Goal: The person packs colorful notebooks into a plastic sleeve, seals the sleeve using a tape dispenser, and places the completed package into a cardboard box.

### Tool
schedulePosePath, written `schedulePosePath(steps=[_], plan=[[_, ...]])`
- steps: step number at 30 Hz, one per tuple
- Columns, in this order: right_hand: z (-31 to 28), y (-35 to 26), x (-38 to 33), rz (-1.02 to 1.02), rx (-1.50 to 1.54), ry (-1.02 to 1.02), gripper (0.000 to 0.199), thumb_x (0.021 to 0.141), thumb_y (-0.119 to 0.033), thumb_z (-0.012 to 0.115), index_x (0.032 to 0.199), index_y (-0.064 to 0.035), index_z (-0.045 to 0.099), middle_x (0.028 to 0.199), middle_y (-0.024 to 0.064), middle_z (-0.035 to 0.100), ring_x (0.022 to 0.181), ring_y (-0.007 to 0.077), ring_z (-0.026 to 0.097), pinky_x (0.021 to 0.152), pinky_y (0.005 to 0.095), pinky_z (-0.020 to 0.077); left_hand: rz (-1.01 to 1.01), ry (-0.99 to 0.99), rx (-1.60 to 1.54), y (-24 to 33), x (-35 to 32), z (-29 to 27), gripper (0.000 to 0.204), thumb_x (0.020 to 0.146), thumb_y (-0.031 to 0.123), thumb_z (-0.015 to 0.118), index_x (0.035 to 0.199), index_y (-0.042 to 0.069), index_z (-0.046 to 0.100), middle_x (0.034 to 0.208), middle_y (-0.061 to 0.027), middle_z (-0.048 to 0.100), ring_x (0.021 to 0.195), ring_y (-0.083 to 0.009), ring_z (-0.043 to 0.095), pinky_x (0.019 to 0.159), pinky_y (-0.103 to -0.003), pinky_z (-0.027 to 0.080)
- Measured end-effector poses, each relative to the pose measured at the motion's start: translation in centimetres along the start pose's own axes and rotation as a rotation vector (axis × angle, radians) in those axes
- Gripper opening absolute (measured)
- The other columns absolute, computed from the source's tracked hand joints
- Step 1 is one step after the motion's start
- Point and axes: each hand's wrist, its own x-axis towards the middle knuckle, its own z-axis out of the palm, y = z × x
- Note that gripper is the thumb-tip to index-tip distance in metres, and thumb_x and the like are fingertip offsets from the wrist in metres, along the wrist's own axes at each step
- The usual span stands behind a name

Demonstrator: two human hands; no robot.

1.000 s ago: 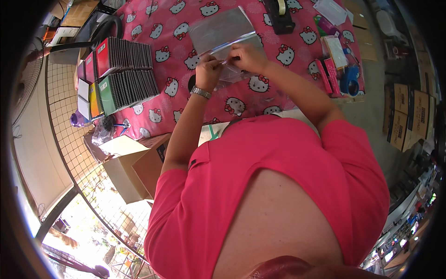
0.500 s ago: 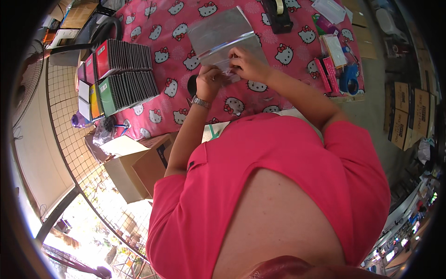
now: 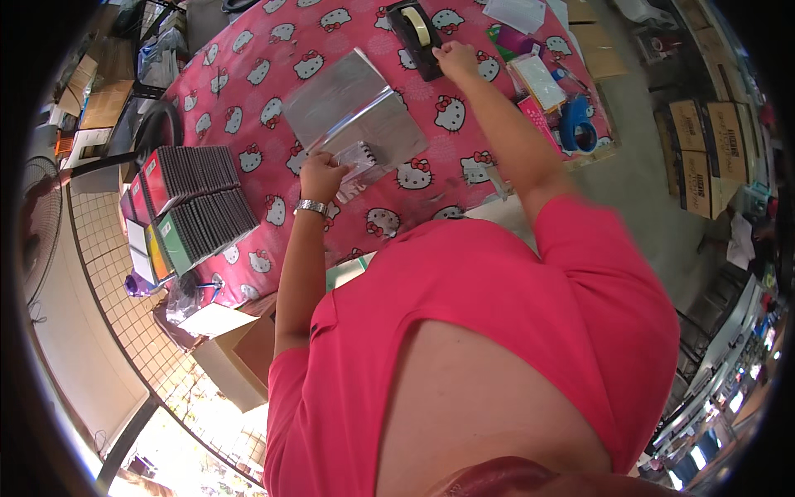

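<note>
A grey flat piece with a shiny clear plastic layer (image 3: pixel 364 108) lies on the pink patterned tablecloth. At its near edge sits a small clear plastic flap (image 3: pixel 358 159), with a short row of black coils beside it. My left hand (image 3: pixel 323 172), wearing a metal watch, pinches the edge of this plastic. My right hand (image 3: pixel 458 62) is stretched out to the black tape dispenser (image 3: pixel 407 37), its fingers closed at the dispenser's right side near the front end. Whatever lies between those fingertips is too small to make out.
Stacked spiral notebooks (image 3: pixel 207 203) stand at the table's left. On the right lie a blue tape dispenser (image 3: pixel 577 128), a white pad (image 3: pixel 540 81) and a purple item (image 3: pixel 517 41). An opened cardboard box (image 3: pixel 228 356) is below the table's left edge; more boxes (image 3: pixel 704 157) stand far right.
My right hand has left the plastic and moved up and right to the black tape dispenser. My left hand stays at the plastic. The whole view has shifted slightly.
</note>
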Motion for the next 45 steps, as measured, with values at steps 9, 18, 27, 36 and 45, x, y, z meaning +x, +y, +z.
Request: schedulePosePath(steps=[9,18,27,36,45], plan=[[-0.7,1.2,-4.9,0.365,1.425,-0.402,0.012,0.086,-0.010,0.061,0.094,-0.0027,0.059,0.086,0.0055,0.058,0.079,0.0139,0.057,0.068,0.0270,0.0500,0.112,0.140,-0.212,-3.6,-1.3,0.4,0.046,0.066,0.018,0.077,0.107,0.003,0.064,0.101,-0.0089,0.064,0.089,-0.0218,0.061,0.080,-0.032,0.047],[1.2,-12.4,-7.8,-0.064,0.935,-1.393,0.021,0.081,-0.026,0.067,0.079,-0.0076,0.056,0.066,0.0001,0.050,0.057,0.0083,0.046,0.050,0.0255,0.0375,-0.045,0.080,-0.694,-5.5,-1.1,3.3,0.036,0.078,0.014,0.071,0.109,-0.002,0.061,0.090,-0.0032,0.064,0.079,-0.0071,0.056,0.071,-0.022,0.046],[5.5,-20.4,-7.9,-0.844,-0.106,-1.557,0.039,0.068,-0.040,0.075,0.070,-0.0050,0.059,0.058,0.0070,0.054,0.057,0.0183,0.053,0.053,0.0346,0.0417,-0.019,0.144,-0.816,-5.1,-3.2,3.6,0.038,0.079,0.010,0.069,0.115,0.006,0.059,0.105,-0.0035,0.060,0.092,-0.0112,0.058,0.080,-0.025,0.048],[1.8,-11.1,-15.2,-0.762,0.444,-1.009,0.047,0.074,-0.026,0.073,0.114,-0.0088,0.056,0.101,0.0085,0.064,0.100,0.0241,0.059,0.085,0.0341,0.0465,0.327,0.485,-0.117,-4.6,-5.2,6.3,0.078,0.064,0.013,0.078,0.133,0.027,0.043,0.127,-0.0169,0.042,0.111,-0.0373,0.051,0.089,-0.042,0.049],[-8.3,-33.4,-22.2,-0.785,1.218,-1.206,0.056,0.077,-0.026,0.071,0.122,0.0009,0.050,0.111,0.0080,0.059,0.101,0.0183,0.056,0.090,0.0322,0.0439,0.398,1.001,-0.508,-3.1,-21.1,-16.7,0.078,0.068,0.001,0.078,0.133,0.006,0.035,0.119,-0.0116,0.049,0.102,-0.0187,0.056,0.082,-0.030,0.051]])
